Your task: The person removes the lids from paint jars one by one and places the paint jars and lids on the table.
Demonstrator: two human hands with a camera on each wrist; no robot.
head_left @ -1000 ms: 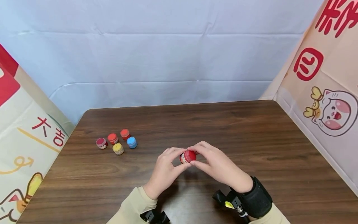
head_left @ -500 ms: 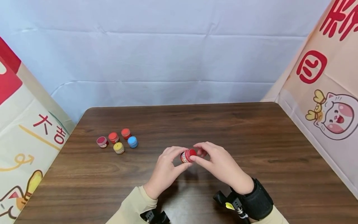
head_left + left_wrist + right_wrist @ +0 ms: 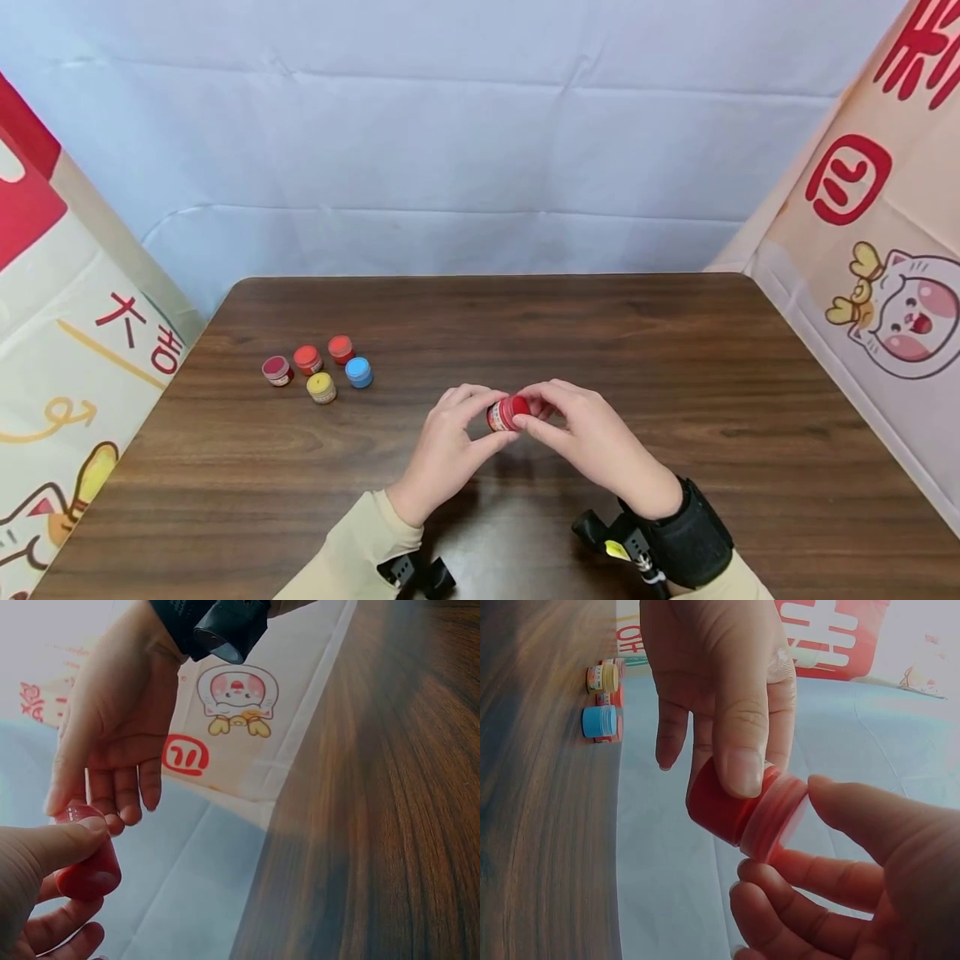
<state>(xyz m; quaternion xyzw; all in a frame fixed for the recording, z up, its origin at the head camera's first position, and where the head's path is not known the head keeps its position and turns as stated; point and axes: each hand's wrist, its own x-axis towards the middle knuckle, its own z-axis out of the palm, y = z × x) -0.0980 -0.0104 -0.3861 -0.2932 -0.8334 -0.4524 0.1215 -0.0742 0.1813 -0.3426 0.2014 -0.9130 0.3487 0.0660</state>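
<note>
A small red jar is held tilted above the brown table, its lid end toward the right. My left hand pinches the jar's body between thumb and fingers. At the lid, my right hand has its thumb and fingertips around the rim. The right wrist view shows the left thumb on the red jar and the right hand with its thumb at the lid's edge. In the left wrist view the jar lies between both hands.
On the table, back left, stand several small jars: a dark red one, two red ones, a yellow one and a blue one. A pale cloth hangs behind, printed cloths at both sides.
The right fingers came off the lid's far side half a second ago and are now back against it. The left hand keeps its hold on the jar. The head view has shifted slightly.
</note>
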